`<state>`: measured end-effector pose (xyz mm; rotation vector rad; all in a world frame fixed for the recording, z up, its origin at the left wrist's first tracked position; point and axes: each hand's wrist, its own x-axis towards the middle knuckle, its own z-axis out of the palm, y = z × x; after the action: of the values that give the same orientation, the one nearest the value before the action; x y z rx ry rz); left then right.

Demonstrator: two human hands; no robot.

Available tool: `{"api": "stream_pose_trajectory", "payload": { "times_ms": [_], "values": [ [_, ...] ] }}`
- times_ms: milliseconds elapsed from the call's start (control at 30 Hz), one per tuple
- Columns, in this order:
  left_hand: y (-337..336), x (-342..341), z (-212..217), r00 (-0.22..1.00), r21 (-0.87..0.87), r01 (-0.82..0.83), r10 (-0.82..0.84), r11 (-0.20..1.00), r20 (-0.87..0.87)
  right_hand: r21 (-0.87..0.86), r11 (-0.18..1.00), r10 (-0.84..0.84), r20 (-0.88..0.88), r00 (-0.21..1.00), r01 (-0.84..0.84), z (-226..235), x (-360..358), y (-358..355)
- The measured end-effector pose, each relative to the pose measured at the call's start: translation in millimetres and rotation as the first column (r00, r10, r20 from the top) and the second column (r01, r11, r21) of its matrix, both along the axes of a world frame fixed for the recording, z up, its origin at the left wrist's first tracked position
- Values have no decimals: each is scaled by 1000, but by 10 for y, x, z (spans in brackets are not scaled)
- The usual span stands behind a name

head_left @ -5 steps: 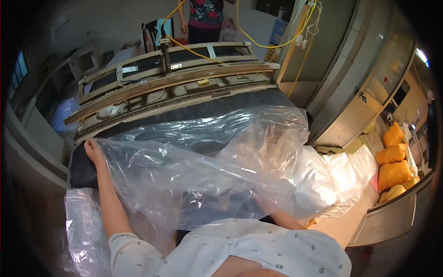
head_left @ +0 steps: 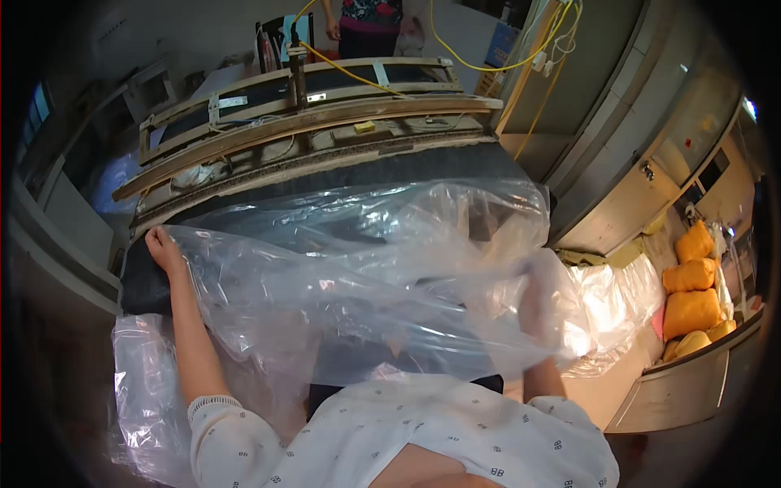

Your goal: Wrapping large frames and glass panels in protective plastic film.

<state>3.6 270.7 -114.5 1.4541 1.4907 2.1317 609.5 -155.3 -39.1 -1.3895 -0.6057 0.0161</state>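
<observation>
A large sheet of clear plastic film [head_left: 390,301] spreads in loose folds over the dark padded surface [head_left: 342,175] in front of me. At the far left my left hand [head_left: 163,246] is closed, pinching the film's corner near the surface's left end. On the right, my right hand [head_left: 534,302] is up under or behind the film, which veils it; its fingers are blurred and cannot be made out. More clear film [head_left: 145,390] hangs down beside my left forearm.
A wooden frame bar [head_left: 309,122] spans the far edge, with a yellow cable [head_left: 346,76] above. A bright heap of film [head_left: 614,301] lies right, beside stacked orange bundles [head_left: 691,313]. A person [head_left: 370,28] stands beyond the frame. A door [head_left: 630,183] stands right.
My right hand has moved up and to the right from near my body, lifting the film's right part. My left hand keeps its hold on the corner, nearly still.
</observation>
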Motion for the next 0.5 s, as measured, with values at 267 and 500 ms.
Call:
{"api": "stream_pose_trajectory", "payload": {
  "times_ms": [267,500],
  "values": [
    [-196,292,173,995,50,29,-24,998,-97,536,424,613,424,667,-730,1548,342,-202],
    [57,18,-34,1000,-46,5,-4,999,16,-38,901,430,206,879,-432,-506,93,18]
  ]
}}
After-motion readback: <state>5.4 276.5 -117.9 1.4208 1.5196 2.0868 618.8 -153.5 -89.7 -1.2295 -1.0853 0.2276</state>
